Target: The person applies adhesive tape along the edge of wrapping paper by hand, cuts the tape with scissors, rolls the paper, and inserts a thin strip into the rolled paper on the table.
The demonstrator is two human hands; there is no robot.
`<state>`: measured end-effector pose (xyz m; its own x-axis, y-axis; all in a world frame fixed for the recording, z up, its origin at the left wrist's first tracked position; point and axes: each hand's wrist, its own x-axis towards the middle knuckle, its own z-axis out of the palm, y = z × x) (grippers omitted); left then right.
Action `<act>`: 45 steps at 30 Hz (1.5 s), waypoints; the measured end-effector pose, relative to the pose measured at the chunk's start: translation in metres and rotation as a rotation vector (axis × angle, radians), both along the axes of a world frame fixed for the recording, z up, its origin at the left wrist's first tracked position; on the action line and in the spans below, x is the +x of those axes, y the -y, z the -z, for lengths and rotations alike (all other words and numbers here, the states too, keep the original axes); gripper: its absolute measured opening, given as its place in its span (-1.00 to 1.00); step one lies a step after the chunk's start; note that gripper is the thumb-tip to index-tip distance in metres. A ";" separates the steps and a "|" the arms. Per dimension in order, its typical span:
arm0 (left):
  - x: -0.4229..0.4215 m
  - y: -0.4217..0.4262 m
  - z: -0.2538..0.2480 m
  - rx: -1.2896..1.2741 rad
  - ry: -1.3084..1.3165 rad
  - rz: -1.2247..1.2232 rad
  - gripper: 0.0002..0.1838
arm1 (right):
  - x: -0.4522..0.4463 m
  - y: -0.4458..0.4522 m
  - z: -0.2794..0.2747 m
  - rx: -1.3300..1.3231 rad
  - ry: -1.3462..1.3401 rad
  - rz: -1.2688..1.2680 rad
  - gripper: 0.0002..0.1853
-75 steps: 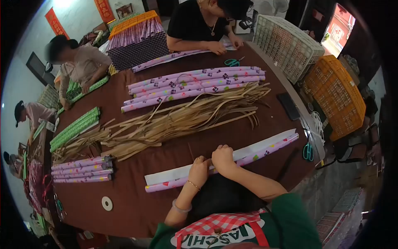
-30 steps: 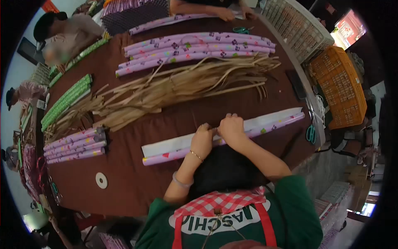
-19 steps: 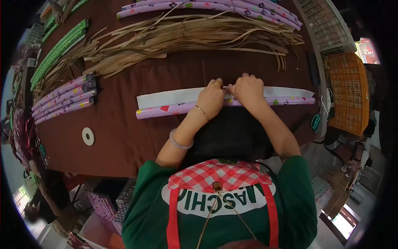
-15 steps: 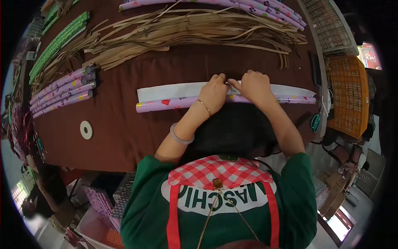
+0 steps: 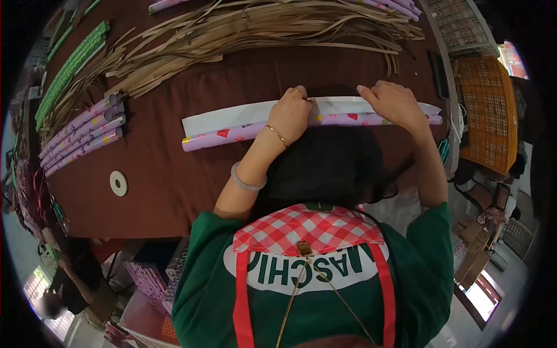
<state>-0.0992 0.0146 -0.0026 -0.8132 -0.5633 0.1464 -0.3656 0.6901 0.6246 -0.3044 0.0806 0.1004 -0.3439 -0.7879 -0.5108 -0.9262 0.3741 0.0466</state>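
A purple patterned roll of wrapping paper [image 5: 223,136] lies across the table in front of me, its white underside showing as a loose flap [image 5: 232,115] along the far edge. My left hand [image 5: 290,116] is closed on that flap near the middle, fingertips bent over the edge. Farther right, my right hand [image 5: 399,107] is over the roll and flap, its fingers curled and its thumb side pointing left. Whatever it may pinch is hidden. To the left lies a white ring-shaped roll, like tape [image 5: 118,183].
Long brown flat strips [image 5: 255,35] spread across the back of the brown-covered table [image 5: 151,203]. Several finished purple rolls [image 5: 84,133] and green rolls [image 5: 72,72] lie left. Scissors [image 5: 444,151] are at the right edge, beside an orange crate [image 5: 487,113].
My right hand has moved right along the flap, away from my left hand, which stays gripping the paper. The view has shifted slightly, and the roll appears a little higher.
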 end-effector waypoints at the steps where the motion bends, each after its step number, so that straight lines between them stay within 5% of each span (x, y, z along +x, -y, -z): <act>1: 0.001 0.000 -0.001 0.003 -0.004 0.008 -0.78 | -0.009 -0.007 0.001 0.003 -0.004 0.008 -0.39; 6: 0.002 0.000 -0.004 0.056 0.025 0.010 -0.73 | -0.069 -0.040 0.019 -0.282 0.199 -0.075 -0.36; 15: 0.001 -0.001 -0.011 0.005 0.025 0.005 -0.76 | -0.130 -0.071 0.002 -0.148 0.510 0.277 -0.50; 45: 0.003 -0.002 -0.028 -0.026 0.222 0.095 -0.60 | -0.132 -0.094 0.037 -0.426 0.228 0.356 -0.51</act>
<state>-0.0963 0.0167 0.0258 -0.8764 -0.4808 -0.0284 -0.4245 0.7430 0.5174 -0.4367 0.1748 0.0630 -0.5433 -0.7959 -0.2671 -0.7092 0.6054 -0.3614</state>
